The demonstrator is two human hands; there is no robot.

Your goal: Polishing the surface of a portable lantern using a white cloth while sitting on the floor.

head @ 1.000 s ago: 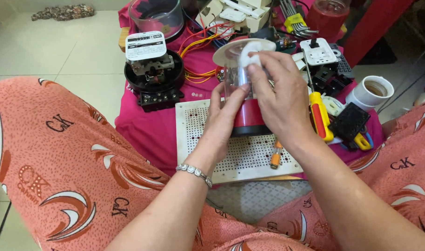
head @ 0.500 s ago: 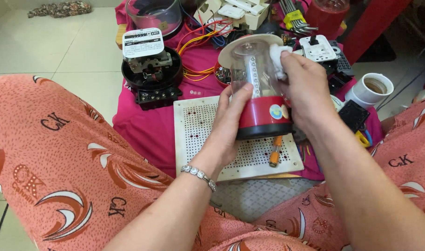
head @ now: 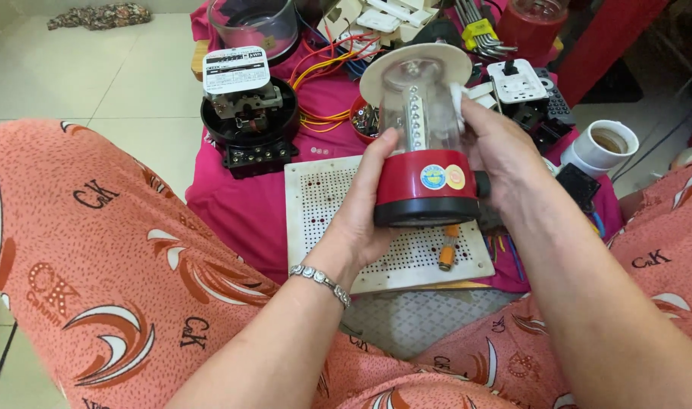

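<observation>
A small red bowl above centre holds tiny dark parts; the white cup at right looks empty. At centre frame, the lantern stands nearly upright over the perforated board, red base down, clear body and white cap up. The left hand is closed around its base; the right hand clasps its right side.

Two round stickers sit side by side on the lamp's red base: a blue one and a yellow one. A white rectangular label with black print tops the black meter, upper left.
</observation>
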